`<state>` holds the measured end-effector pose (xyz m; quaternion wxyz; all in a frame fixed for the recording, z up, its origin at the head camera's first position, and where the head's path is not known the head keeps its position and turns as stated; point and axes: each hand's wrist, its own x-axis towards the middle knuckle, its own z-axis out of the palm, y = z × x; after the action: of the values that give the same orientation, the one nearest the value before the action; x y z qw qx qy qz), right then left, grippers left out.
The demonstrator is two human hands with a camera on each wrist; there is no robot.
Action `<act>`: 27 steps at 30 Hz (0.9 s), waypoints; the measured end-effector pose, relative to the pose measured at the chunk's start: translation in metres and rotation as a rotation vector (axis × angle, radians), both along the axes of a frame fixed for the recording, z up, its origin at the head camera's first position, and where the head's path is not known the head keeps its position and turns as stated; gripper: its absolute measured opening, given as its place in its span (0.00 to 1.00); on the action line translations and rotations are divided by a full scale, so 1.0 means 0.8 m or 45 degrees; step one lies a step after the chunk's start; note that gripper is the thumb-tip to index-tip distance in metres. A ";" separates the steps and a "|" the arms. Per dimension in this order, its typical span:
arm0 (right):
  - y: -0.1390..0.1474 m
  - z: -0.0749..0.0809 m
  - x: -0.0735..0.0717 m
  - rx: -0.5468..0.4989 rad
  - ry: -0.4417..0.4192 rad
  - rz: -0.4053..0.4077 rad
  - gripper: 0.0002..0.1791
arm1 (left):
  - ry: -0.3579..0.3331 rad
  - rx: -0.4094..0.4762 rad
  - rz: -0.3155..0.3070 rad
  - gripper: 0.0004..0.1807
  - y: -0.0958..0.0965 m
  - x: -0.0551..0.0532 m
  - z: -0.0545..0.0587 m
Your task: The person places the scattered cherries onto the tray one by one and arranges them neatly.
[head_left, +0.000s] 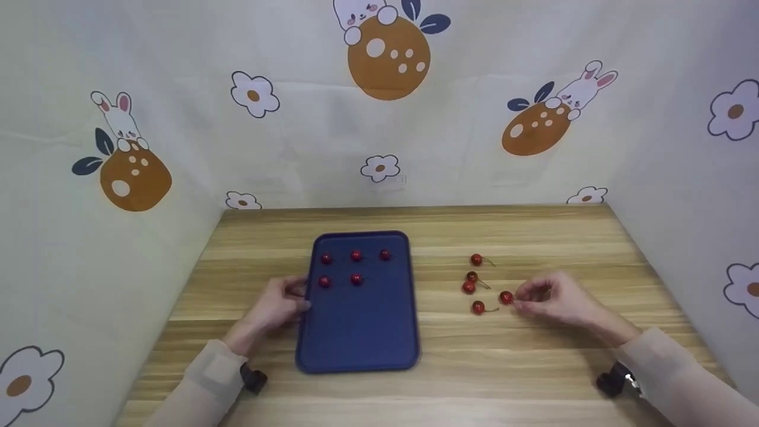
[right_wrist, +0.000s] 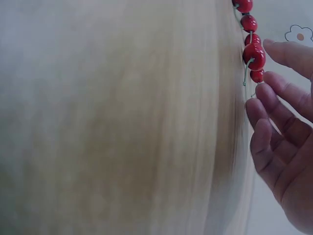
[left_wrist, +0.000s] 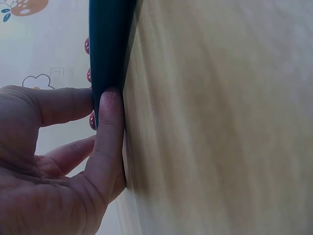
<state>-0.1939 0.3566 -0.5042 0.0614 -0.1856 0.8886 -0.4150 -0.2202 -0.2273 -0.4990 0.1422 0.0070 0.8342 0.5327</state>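
On the wooden table lies a dark blue tray (head_left: 359,332), with several red cherries (head_left: 356,279) in two rows at its far end. My left hand (head_left: 281,302) grips the tray's left rim; in the left wrist view, a finger and thumb (left_wrist: 110,117) meet its edge. Right of the tray, my right hand (head_left: 554,299) hovers at a cherry (head_left: 506,298), fingertips beside it. That cherry (right_wrist: 254,57) shows its green stem hanging free in the right wrist view, with the fingers (right_wrist: 288,54) slightly curled and apart around it.
More loose cherries, including one at the back (head_left: 477,260) and one in front (head_left: 478,307), lie between the tray and my right hand; two touch each other. A pale curtain (head_left: 314,142) printed with rabbits and flowers surrounds the table (head_left: 474,367).
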 end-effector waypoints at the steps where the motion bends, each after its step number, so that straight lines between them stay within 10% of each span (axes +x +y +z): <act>1: 0.000 0.000 0.000 0.019 0.016 0.000 0.11 | 0.000 0.003 0.000 0.39 0.000 0.000 0.000; 27: -0.013 -0.002 -0.005 0.162 0.145 0.032 0.05 | 0.009 0.029 -0.012 0.39 -0.002 -0.001 -0.004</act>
<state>-0.1979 0.3460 -0.5062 0.0275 -0.2159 0.9128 -0.3455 -0.2214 -0.2285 -0.5021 0.1415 0.0145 0.8285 0.5416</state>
